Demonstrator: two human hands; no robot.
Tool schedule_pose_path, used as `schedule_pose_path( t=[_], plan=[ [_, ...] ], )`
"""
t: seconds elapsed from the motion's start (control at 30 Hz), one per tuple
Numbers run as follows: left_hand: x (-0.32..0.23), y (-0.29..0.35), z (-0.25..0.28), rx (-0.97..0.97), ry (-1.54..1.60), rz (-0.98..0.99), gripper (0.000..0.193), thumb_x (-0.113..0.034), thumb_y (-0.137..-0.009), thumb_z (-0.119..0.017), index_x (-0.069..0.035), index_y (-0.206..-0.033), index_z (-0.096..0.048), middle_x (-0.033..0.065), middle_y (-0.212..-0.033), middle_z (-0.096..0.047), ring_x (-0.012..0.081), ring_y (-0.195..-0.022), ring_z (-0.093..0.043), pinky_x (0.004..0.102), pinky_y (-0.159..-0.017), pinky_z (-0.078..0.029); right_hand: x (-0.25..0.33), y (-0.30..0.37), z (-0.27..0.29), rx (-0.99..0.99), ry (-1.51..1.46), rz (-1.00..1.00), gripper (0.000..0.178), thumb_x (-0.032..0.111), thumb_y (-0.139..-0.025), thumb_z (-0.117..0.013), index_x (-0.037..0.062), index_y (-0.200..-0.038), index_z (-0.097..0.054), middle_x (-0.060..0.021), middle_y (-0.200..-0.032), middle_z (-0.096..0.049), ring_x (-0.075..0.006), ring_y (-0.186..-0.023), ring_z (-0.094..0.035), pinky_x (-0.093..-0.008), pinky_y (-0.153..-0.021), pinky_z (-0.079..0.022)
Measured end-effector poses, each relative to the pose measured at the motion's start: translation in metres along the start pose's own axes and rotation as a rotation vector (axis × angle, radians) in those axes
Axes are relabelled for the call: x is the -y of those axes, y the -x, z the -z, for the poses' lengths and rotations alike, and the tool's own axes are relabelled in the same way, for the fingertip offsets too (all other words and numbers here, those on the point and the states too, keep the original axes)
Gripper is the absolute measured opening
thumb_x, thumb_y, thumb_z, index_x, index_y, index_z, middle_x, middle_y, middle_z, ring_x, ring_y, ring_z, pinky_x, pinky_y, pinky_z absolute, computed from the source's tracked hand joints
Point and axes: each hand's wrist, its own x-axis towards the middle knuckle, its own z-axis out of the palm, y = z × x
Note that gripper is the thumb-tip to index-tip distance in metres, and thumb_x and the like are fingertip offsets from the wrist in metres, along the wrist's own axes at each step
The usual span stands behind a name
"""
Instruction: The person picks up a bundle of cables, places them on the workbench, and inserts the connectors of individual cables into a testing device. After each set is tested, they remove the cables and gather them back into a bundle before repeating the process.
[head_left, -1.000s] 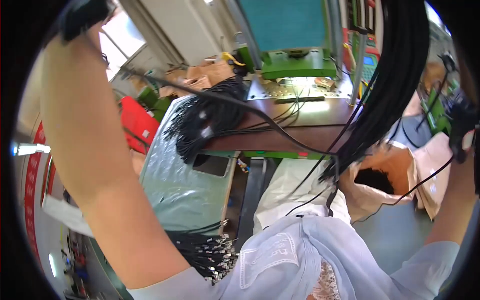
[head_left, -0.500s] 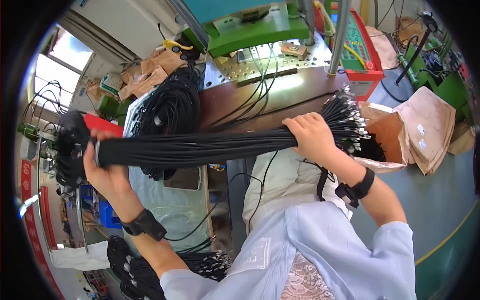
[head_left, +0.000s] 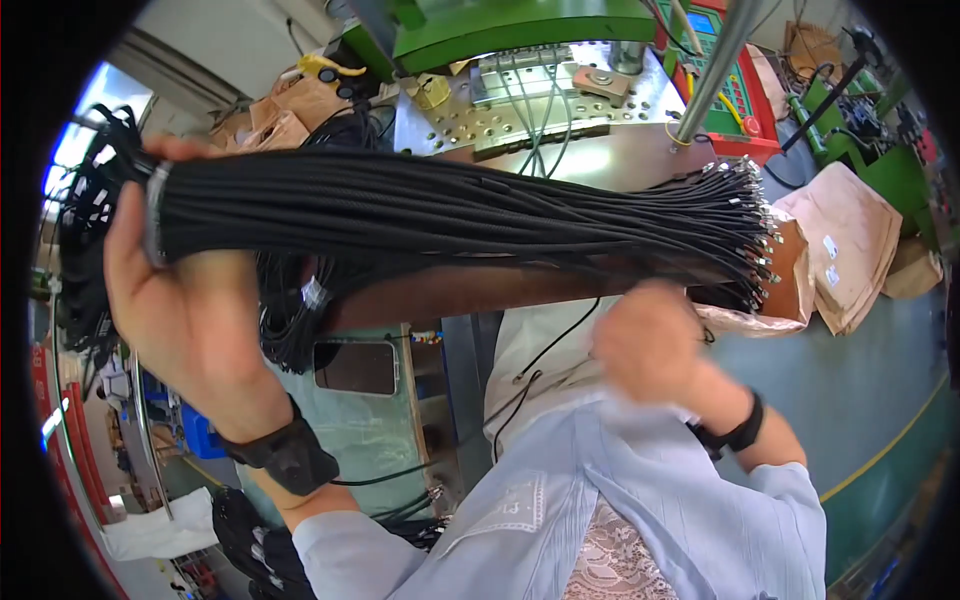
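Note:
A thick bundle of black cables [head_left: 430, 205] stretches sideways in front of me, raised above the bench. My left hand [head_left: 190, 310] is closed around its left end, beside a pale tie [head_left: 157, 210]. Past that tie, bent black cable ends [head_left: 95, 220] hang out to the left. On the right, the bundle fans out into many small metal-tipped connectors [head_left: 762, 225]. My right hand [head_left: 652, 340] is below the bundle and apart from it, over my lap; motion smears its fingers.
A green press with a perforated metal plate [head_left: 435, 130] stands behind the bench, beside a red and green control box [head_left: 715, 90]. Another cable coil [head_left: 290, 330] and a phone [head_left: 355, 368] lie left. Brown paper bags [head_left: 845, 245] stand right. More cables [head_left: 250, 540] are low left.
My right hand has let go of the bundle near its connectors and dropped below it. My left hand has raised the bundle, which now looks larger and closer.

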Motion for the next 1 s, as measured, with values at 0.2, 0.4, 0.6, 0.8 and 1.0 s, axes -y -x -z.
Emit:
schedule_pose_path(
  t=[0.2, 0.4, 0.6, 0.8, 1.0],
  plan=[
    [-0.016, -0.012, -0.037, 0.302, -0.043, -0.008, 0.046, 0.007, -0.072, -0.047, 0.005, -0.117, -0.037, 0.0192, -0.113, -0.038, 0.0296, -0.116, -0.035, 0.044, -0.108, -0.02, -0.054, -0.012, -0.001, 0.332, -0.339, -0.632, 0.023, 0.012, -0.083, -0.055, 0.0011, -0.103, -0.06, -0.0149, -0.099, -0.062, -0.0327, -0.096, -0.056, -0.037, -0.084, -0.044],
    [0.006, 0.052, -0.003, 0.215, 0.078, -0.189, 0.052, 0.002, -0.073, -0.055, 0.0, -0.122, -0.037, 0.0115, -0.116, -0.043, 0.0261, -0.115, -0.038, 0.0462, -0.107, -0.022, -0.087, 0.021, 0.097, 0.419, -0.23, -0.697, 0.022, 0.01, -0.082, -0.057, 0.0009, -0.101, -0.062, -0.0128, -0.095, -0.062, -0.0277, -0.092, -0.057, -0.0346, -0.083, -0.044],
    [0.069, 0.119, 0.159, -0.467, 0.196, -0.168, 0.042, -0.003, -0.076, -0.056, -0.003, -0.116, -0.045, 0.0083, -0.103, -0.053, 0.0229, -0.098, -0.051, 0.038, -0.097, -0.036, -0.08, 0.038, 0.097, 0.464, -0.37, -1.023, 0.025, 0.022, -0.085, -0.059, -0.0029, -0.086, -0.062, -0.0121, -0.071, -0.061, -0.0213, -0.063, -0.056, -0.0334, -0.063, -0.045],
    [0.058, 0.087, 0.237, -0.512, 0.206, -0.097, 0.028, -0.008, -0.079, -0.053, -0.002, -0.107, -0.049, 0.0099, -0.099, -0.055, 0.0224, -0.097, -0.052, 0.0365, -0.095, -0.039, -0.11, 0.015, 0.055, 0.181, -0.246, -1.315, 0.03, 0.027, -0.085, -0.062, -0.002, -0.079, -0.065, -0.0071, -0.059, -0.055, -0.0121, -0.053, -0.046, -0.0291, -0.052, -0.039],
    [0.04, 0.011, 0.305, -0.473, 0.248, -0.198, 0.029, -0.006, -0.078, -0.052, 0.001, -0.105, -0.05, 0.0113, -0.096, -0.057, 0.0237, -0.094, -0.055, 0.0375, -0.097, -0.039, -0.123, -0.027, 0.02, 0.226, 0.181, -1.003, 0.034, 0.031, -0.085, -0.064, -0.0016, -0.074, -0.066, -0.0078, -0.057, -0.055, -0.0149, -0.05, -0.046, -0.0286, -0.049, -0.038]
  ],
)
